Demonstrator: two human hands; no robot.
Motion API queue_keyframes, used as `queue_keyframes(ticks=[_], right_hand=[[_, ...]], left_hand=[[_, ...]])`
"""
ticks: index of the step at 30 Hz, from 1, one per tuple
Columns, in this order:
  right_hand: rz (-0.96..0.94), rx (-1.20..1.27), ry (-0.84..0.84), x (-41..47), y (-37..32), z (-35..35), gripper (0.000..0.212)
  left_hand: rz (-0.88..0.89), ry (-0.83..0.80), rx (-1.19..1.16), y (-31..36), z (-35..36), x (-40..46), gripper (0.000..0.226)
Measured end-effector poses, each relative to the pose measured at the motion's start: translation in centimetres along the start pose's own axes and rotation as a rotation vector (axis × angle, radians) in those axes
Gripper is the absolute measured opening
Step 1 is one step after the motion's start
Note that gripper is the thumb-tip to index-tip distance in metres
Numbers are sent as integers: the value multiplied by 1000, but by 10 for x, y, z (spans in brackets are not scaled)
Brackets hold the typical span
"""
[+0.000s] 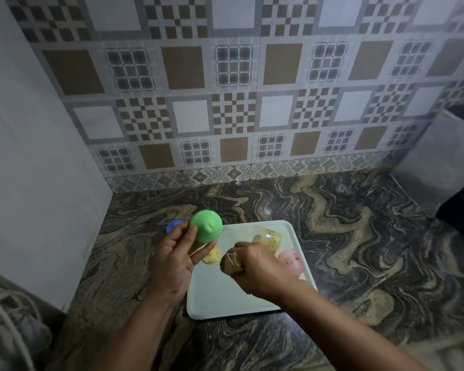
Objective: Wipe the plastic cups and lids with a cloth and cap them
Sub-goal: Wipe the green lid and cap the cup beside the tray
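My left hand [176, 259] holds a green plastic cup [206, 226] up by its side, its base or cap with a small nub facing me, above the left edge of the white tray [225, 301]. My right hand [255, 269] is closed around a bunched brown cloth [232, 261] just right of the green cup, apart from it. On the tray lie a yellow cup [212, 257], a clear yellowish cup [271, 238] on its side and a pink cup [292, 261]. A blue lid [173, 226] sits on the counter behind my left fingers.
The tray rests on a dark marbled stone counter [346, 236]. A plain wall stands close on the left and a patterned tiled wall [225, 116] at the back. A grey boxy object [439, 162] occupies the far right corner.
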State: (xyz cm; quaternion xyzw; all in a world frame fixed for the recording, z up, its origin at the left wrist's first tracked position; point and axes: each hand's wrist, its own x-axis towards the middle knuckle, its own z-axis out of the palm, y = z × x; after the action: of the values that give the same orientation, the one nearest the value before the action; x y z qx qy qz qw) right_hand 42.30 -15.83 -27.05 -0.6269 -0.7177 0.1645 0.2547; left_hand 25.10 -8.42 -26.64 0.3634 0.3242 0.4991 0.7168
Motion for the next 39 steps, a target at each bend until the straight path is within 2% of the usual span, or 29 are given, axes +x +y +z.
queue_keyframes(ticks=[3,6,9,12,15,17,19,22,25,28,30,32,33,34,35,37,39], right_hand=[[58,298,277,6,-11,-6,31],[28,408,516,17,-25,-20,16],[-81,311,498,23,-31,-21,23],[-117,242,439,21,-26,-18,27],[-99,153,355,21,-23,-20,20],[-37,61,225,23,-22,-20,14],[131,156,161,23,-20,-19,13],[322,641,276,26,-19,-27,17],[219,802,419,30,-23,-33,24],[-66,593,583,28,-29,-24,11],[-183,354,519,24,-24,-12,10],[18,245,324,23,-14,-13,8],[151,225,233,24,-9,-17,14],[250,256,211,26,-5,-21,18],[288,299,262,27,-4,-24,18],[192,325,459,30,-10,-26,20],[-41,294,519,30,-24,-23,25]], left_hand=[[14,-14,31,14,-3,9,31],[-34,-37,98,10,-7,9,31],[-44,-78,144,4,-5,6,33],[-45,-89,110,0,-7,5,49],[-98,-3,28,-4,-7,1,32],[-125,90,-75,-4,-7,1,28],[-120,141,-122,1,-10,4,23],[-121,150,-100,5,-10,5,21],[-140,147,-85,1,-8,3,18],[-149,107,-45,-3,-3,2,20],[-127,114,-25,-3,1,1,21],[-99,195,-43,-2,0,2,19],[-81,229,-41,0,-3,4,18],[-66,243,-4,1,-5,6,20],[-59,248,65,1,-6,7,20],[-59,243,204,-2,-4,8,17],[-60,214,265,-4,3,8,13]])
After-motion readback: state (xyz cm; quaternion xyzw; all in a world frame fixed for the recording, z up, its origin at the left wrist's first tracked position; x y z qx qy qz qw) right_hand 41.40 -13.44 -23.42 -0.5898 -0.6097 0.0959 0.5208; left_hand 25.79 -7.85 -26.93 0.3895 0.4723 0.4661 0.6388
